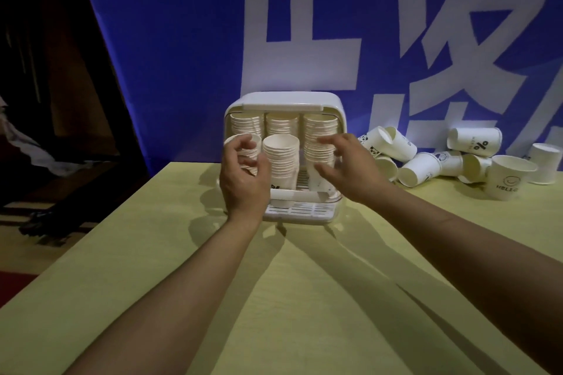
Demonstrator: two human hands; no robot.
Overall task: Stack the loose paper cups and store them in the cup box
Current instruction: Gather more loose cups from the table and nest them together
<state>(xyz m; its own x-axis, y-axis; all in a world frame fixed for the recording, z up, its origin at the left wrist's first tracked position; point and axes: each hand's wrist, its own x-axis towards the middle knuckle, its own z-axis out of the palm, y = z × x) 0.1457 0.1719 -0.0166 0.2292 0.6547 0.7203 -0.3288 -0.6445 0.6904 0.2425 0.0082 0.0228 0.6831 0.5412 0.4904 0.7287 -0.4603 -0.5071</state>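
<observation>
Head view: loose cups heaped right of cup box

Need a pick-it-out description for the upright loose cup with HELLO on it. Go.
Start at the white cup box in front of the blue banner, then look right along the yellow table to the heap of loose paper cups. At its near right edge stands the HELLO cup: upright, mouth up, with a smiley, while most neighbours lie tipped over.

Yellow-green table, white cup box standing on it, loose paper cups heaped at right
</observation>
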